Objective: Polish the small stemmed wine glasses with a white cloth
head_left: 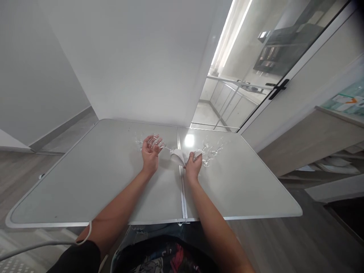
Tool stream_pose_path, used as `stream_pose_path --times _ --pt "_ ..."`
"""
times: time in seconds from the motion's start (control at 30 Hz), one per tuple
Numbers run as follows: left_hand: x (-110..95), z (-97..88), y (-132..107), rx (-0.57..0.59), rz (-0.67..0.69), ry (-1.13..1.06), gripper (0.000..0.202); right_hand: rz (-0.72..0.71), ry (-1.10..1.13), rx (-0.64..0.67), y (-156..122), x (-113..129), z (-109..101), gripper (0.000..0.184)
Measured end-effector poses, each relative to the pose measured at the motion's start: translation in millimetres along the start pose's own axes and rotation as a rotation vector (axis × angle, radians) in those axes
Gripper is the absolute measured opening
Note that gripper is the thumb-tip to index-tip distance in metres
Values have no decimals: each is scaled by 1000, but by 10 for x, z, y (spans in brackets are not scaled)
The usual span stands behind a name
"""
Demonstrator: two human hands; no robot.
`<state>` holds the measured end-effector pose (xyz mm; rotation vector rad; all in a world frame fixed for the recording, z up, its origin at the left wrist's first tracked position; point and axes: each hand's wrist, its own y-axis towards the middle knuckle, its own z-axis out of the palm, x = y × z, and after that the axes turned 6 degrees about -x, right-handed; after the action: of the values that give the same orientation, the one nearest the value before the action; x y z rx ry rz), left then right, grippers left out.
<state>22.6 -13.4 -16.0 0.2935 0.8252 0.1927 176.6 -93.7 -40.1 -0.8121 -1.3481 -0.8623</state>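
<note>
My left hand [150, 151] is closed around the bowl of a clear wine glass [156, 141] above the middle of the grey folding table [85, 182]. My right hand [193, 163] grips a white cloth [179, 154] that lies bunched between the two hands, near the table's centre seam. Another clear glass [138, 140] stands just left of my left hand. A few more clear glasses [212, 149] stand on the table just right of my right hand.
A white wall rises behind the table. A glass door with a black handle [278, 89] stands at the back right. A wooden shelf unit [321, 144] is on the right. A white cable [42, 246] hangs at the lower left.
</note>
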Motion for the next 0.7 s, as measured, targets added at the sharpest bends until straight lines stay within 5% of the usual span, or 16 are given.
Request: stream_pose_path --times 0.13,0.27,0.53,0.7 --pt "-28 -14 7 -47 4 5 54 272 39 46 66 -81 2 27" --pt "-23 -28 9 -77 30 15 52 223 206 22 102 -108 8 27" --pt "113 42 -124 149 28 153 68 366 598 602 -98 102 110 24" --pt "146 12 -150 218 -43 272 70 290 527 508 -101 65 101 30"
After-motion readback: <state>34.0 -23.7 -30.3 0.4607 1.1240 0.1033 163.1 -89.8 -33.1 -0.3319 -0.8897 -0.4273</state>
